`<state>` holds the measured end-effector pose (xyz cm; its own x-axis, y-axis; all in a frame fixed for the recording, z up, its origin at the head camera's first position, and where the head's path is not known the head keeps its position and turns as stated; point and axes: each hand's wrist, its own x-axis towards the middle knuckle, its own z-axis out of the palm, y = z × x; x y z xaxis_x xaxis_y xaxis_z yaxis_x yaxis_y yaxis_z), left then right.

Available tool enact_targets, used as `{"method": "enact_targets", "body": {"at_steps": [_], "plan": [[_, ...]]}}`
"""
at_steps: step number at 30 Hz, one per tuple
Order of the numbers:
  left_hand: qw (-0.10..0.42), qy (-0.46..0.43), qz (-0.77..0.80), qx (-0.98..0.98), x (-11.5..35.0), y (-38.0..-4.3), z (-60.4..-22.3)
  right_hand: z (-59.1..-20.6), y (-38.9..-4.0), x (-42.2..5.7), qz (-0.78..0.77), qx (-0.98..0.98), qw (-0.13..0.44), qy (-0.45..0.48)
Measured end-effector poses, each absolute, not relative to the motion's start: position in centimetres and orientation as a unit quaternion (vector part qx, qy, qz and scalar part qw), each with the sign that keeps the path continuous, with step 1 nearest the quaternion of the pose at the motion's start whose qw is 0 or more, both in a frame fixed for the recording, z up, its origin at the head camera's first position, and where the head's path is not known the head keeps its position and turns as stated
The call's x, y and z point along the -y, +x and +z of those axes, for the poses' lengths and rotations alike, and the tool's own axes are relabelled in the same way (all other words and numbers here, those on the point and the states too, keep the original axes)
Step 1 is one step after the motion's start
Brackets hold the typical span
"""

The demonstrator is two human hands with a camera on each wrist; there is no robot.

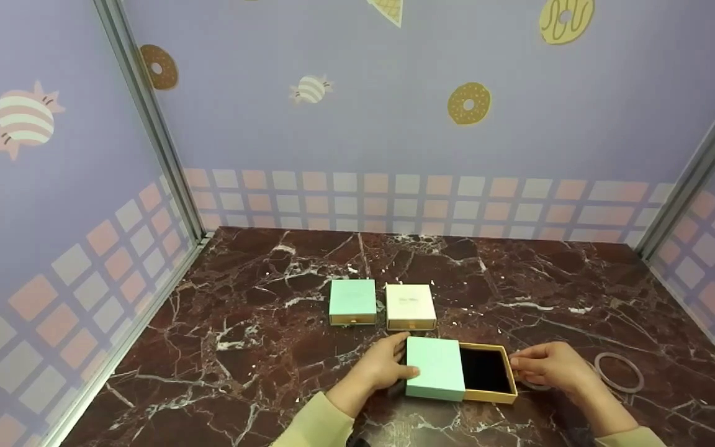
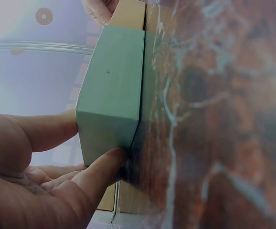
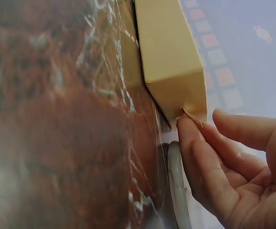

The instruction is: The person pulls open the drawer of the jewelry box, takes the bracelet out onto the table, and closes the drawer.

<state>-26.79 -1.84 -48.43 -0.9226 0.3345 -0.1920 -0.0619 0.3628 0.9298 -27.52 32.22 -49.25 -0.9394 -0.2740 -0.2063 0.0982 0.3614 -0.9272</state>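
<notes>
A mint-green drawer box (image 1: pixel 435 367) lies at the front of the table, its gold drawer (image 1: pixel 491 397) with a black lining slid partway out to the right. My left hand (image 1: pixel 381 363) grips the box's left end, thumb on the top edge and fingers along the sides. At the drawer's end, my right hand (image 1: pixel 550 366) has bent fingers round a small ribbon pull tab (image 3: pixel 191 117), with the thumb a little apart from it. Just under the right fingers lies a pale, glossy bangle (image 3: pixel 177 186).
Behind the opened box stand another mint box (image 1: pixel 352 299) and a cream box (image 1: pixel 410 304), both with their drawers in. A second bangle (image 1: pixel 619 372) lies to the right of my right wrist. Patterned panels (image 1: pixel 332 124) enclose the dark marbled table (image 1: pixel 239 372).
</notes>
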Motion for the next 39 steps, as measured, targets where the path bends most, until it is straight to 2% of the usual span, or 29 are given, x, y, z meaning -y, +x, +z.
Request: {"method": "enact_targets", "body": {"at_steps": [16, 39], "plan": [[0.168, 0.083, 0.559, -0.808, 1.6, -26.8, -48.3, -48.6, -27.2, -31.1, -0.494, -0.858, 0.131, -0.041], [0.172, 0.080, 0.549, -0.814, 1.6, -26.9, -48.5, -48.8, -27.0, -29.8, -0.479, -0.869, 0.116, -0.035]]}}
